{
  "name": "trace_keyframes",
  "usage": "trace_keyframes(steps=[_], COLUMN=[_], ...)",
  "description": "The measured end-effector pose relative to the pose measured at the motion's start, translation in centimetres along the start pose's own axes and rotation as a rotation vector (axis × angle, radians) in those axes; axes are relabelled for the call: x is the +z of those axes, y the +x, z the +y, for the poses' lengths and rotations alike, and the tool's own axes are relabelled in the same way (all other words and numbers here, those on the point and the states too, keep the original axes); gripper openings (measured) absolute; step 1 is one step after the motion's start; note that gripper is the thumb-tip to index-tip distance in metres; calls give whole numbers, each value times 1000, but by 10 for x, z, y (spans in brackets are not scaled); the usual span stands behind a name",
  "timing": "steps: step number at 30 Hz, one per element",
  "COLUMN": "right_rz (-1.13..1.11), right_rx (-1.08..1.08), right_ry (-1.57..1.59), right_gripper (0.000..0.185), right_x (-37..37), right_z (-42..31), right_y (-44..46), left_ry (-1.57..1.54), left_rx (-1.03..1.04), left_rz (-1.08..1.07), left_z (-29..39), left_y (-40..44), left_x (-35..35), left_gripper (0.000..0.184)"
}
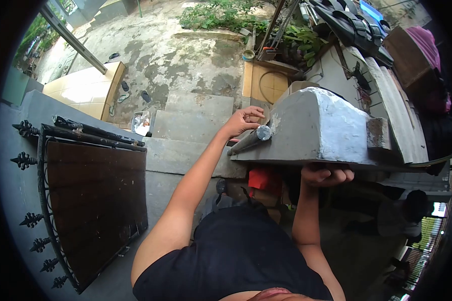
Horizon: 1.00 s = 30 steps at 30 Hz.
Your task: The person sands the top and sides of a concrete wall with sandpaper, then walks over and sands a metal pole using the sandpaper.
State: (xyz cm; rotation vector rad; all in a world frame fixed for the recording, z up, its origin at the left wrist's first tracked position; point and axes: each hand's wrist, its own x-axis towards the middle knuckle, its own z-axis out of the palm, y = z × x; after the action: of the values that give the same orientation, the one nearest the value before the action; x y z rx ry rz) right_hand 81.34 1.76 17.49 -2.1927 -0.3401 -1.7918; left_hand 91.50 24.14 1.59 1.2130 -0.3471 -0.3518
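My left hand (pixel 243 122) is beside the top end of a grey metal post (pixel 251 139), its fingers apart and curved over the post's far side, with nothing seen in them. The post stands against a grey concrete wall (pixel 296 125) whose end face is painted white (pixel 341 125). Under the near edge of that wall is my right hand (pixel 328 175), its fingers curled; what they hold, if anything, is hidden by the edge and shadow. A red cloth or bag (pixel 264 180) hangs below the wall, between my two arms.
An open gate (pixel 95 195) with black spikes stands at the left. Concrete steps (pixel 193 122) lead down ahead, with a small bin (pixel 142 123) and sandals (pixel 124 86) beside them. Black footwear (pixel 354 25) lies at the upper right. Another person (pixel 397 213) is in shadow at the right.
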Motion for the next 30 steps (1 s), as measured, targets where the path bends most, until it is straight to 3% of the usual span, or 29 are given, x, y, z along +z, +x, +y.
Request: trace_keyframes(steps=[2,6,10,21,23,24,26,30], right_rz=[-1,-9,3,-27,-21,-20,-5,-22], right_rx=[-2,22,24,48,36,20,15,-83], right_ry=[-13,-54,-71,-76,-102,-149,-110,-199], right_gripper=[30,33,32,27,29,32,31,27], right_x=[-2,-1,2,-3,-1,-2,-4,-3], right_z=[1,0,-1,4,-1,-4,3,6], right_y=[-1,-3,-3,-9,-2,0,-5,-5], left_ry=[92,175,26,231,509,521,307,188], left_rx=[13,13,-71,-51,172,166,-45,-39], left_rz=[16,-150,-281,-203,-181,-157,-220,-126], left_z=[-4,-4,-7,13,20,13,-9,-30], left_y=[10,22,28,27,24,21,22,19], left_x=[-2,-10,-20,-14,-11,-12,-20,-18], left_gripper=[29,26,22,21,21,21,21,22])
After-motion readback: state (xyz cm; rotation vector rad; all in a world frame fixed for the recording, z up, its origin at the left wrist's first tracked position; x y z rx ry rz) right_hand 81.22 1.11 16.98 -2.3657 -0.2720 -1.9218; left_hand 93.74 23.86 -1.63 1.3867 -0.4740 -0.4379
